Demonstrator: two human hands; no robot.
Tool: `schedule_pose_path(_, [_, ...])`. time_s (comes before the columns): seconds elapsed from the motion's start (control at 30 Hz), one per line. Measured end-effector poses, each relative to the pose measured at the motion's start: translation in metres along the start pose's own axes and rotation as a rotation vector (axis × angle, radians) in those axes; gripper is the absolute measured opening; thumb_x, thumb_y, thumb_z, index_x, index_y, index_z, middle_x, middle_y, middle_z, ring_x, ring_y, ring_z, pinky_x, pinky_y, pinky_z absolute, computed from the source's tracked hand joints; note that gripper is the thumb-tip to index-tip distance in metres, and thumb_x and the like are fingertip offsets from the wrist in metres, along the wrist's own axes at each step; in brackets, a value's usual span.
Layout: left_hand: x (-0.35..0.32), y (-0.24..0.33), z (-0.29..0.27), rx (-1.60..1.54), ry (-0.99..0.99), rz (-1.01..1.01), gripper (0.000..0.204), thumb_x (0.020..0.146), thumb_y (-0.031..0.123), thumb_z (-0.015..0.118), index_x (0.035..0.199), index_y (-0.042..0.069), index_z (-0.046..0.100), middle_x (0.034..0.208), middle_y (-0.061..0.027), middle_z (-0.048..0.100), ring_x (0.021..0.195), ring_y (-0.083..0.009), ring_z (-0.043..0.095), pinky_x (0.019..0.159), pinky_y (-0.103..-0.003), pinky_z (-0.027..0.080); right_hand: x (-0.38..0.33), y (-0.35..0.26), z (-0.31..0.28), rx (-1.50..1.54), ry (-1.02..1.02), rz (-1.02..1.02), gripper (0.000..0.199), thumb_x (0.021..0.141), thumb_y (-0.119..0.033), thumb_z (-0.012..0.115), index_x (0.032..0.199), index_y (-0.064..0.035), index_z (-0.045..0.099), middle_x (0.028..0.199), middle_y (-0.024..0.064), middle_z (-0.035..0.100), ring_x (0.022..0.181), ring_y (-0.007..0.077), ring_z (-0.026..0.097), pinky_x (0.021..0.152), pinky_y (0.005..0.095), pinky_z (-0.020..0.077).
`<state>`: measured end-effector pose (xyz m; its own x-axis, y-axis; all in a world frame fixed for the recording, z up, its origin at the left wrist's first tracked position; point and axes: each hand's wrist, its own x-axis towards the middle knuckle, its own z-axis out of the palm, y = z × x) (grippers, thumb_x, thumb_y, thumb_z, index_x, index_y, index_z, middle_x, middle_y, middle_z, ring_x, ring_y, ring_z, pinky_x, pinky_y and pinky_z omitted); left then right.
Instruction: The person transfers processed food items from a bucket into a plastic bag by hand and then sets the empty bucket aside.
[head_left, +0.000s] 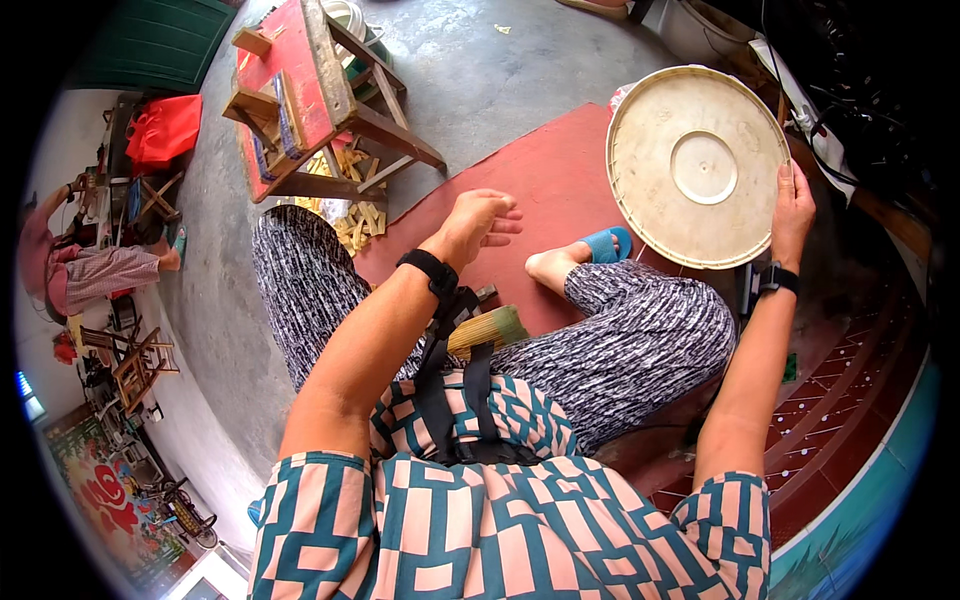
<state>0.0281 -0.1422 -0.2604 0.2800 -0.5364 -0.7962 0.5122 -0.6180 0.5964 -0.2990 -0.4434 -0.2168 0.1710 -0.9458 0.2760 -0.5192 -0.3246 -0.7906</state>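
Observation:
My right hand (pixel 793 208) grips the right edge of a round cream plastic lid (pixel 703 168). The lid has a ridged rim and a raised ring at its centre, and it is held up at the far right, tilted toward me. In front of my body, my left hand (pixel 481 224) is raised over the red floor area with fingers loosely bent and apart; nothing shows in it. Between my legs lies a yellowish, ribbed bundle (pixel 487 331) with a greenish end, partly hidden by black straps.
A red-topped wooden bench (pixel 300 70) with wood blocks stands at far left, yellowish wood strips (pixel 362 222) heaped beneath. A bucket (pixel 345 18) is behind it. Another person (pixel 95 270) sits at the left edge, near a red bag (pixel 163 130). Black cables (pixel 850 110) hang far right.

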Motion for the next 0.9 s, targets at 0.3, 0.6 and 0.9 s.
schedule_pose_path(0.3, [0.025, -0.007, 0.009, 0.062, 0.080, -0.012, 0.017, 0.092, 0.019, 0.058, 0.104, 0.008, 0.057, 0.100, -0.0061, 0.065, 0.090, -0.0198, 0.065, 0.074, -0.035, 0.053, 0.019, 0.010, -0.002, 0.015, -0.047, -0.057, 0.041, 0.096, -0.032, 0.055, 0.120, 0.0013, 0.060, 0.109, 0.0111, 0.068, 0.098, 0.0169, 0.061, 0.088, 0.0282, 0.0454])
schedule_pose_path(0.6, [0.023, 0.004, 0.057, 0.147, -0.020, 0.009, 0.019, 0.093, 0.020, 0.056, 0.107, 0.006, 0.058, 0.103, -0.0067, 0.065, 0.090, -0.0181, 0.066, 0.077, -0.034, 0.054, 0.023, 0.032, -0.010, 0.065, -0.005, -0.072, 0.041, 0.095, -0.036, 0.056, 0.116, -0.0020, 0.062, 0.101, 0.0126, 0.069, 0.093, 0.0176, 0.063, 0.084, 0.0291, 0.0470])
schedule_pose_path(0.9, [0.037, 0.009, 0.098, 0.267, -0.083, 0.074, 0.022, 0.093, 0.018, 0.056, 0.109, 0.004, 0.058, 0.105, -0.0090, 0.065, 0.090, -0.0197, 0.066, 0.077, -0.035, 0.055, 0.021, 0.046, -0.031, 0.090, 0.006, -0.084, 0.036, 0.096, -0.030, 0.055, 0.116, -0.0001, 0.061, 0.102, 0.0087, 0.068, 0.094, 0.0137, 0.061, 0.085, 0.0276, 0.0462])
